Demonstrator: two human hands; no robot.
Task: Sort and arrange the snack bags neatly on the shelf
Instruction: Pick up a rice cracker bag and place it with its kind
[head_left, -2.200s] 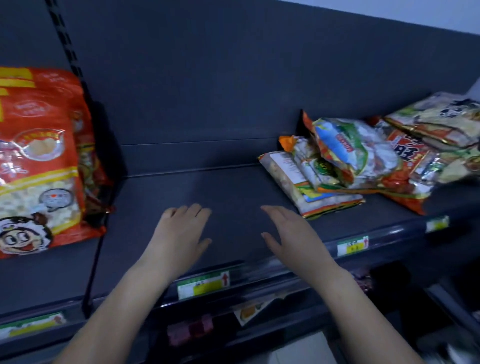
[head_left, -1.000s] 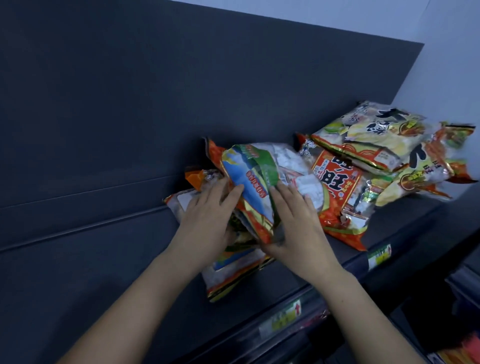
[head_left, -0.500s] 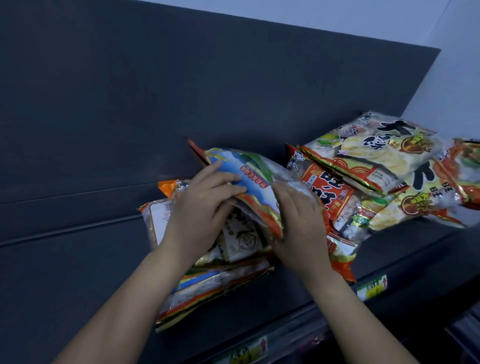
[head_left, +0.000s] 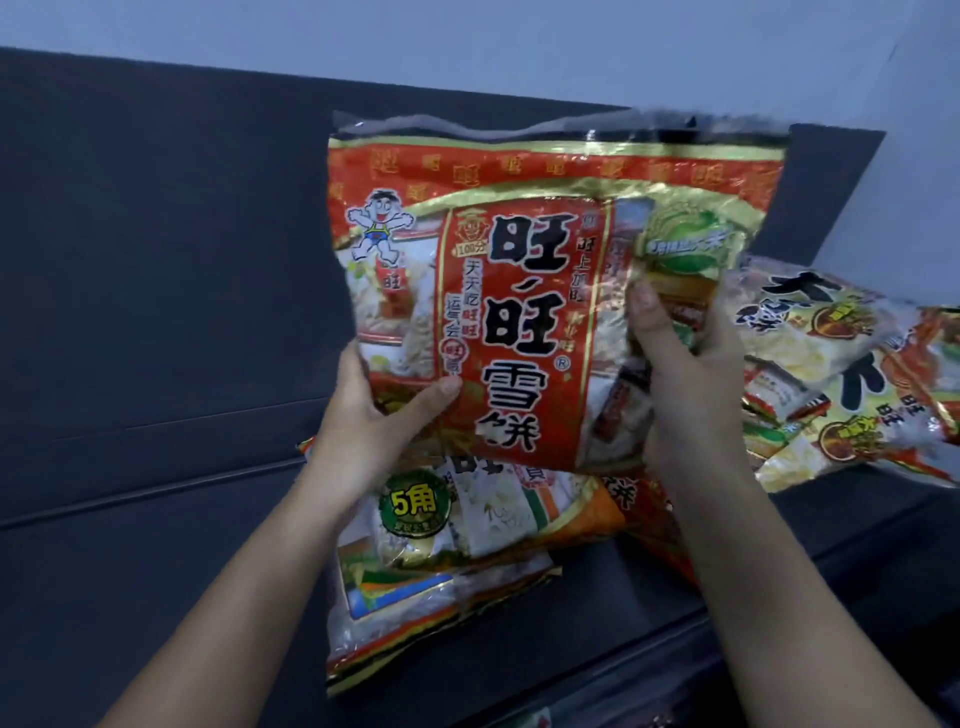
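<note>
A large red snack bag (head_left: 524, 291) with black characters and a cartoon boy is held upright in front of me, above the shelf. My left hand (head_left: 374, 415) grips its lower left corner, thumb on the front. My right hand (head_left: 685, 374) grips its lower right side, thumb across the front. Under it, a bag with a green round sticker (head_left: 447, 525) lies flat on top of other bags. To the right, yellow-and-white bags (head_left: 831, 364) lie in a loose pile.
The dark grey shelf board (head_left: 156, 545) stretches bare to the left of the bags. Its dark back panel (head_left: 182, 260) rises behind, with a pale wall above. The shelf's front edge (head_left: 727, 649) runs low on the right.
Both hands have lifted the top bag from the pile and turned it upright, so its red front faces me. The view has moved closer.
</note>
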